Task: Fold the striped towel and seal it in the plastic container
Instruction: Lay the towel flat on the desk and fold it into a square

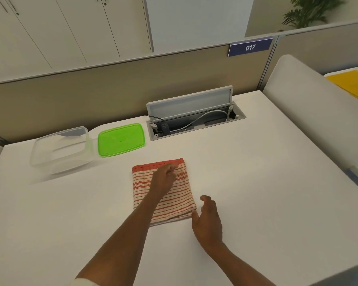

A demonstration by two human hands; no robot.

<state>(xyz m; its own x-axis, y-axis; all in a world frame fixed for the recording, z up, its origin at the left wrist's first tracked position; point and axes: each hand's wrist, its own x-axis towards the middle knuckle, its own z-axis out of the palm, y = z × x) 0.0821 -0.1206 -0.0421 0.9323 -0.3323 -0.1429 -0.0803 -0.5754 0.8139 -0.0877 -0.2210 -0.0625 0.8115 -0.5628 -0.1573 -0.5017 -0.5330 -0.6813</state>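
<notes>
Head view: striped towel (163, 190), folded to a rectangle, flat on white table (256, 182). Left hand (163, 178) rests loosely on it, gripping nothing; right hand (208, 221) spread at its near corner. Clear container (60, 149) and green lid (121, 139) (lid off) behind.

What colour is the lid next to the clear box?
Bright green. The lid lies flat on the table in the head view.
</notes>
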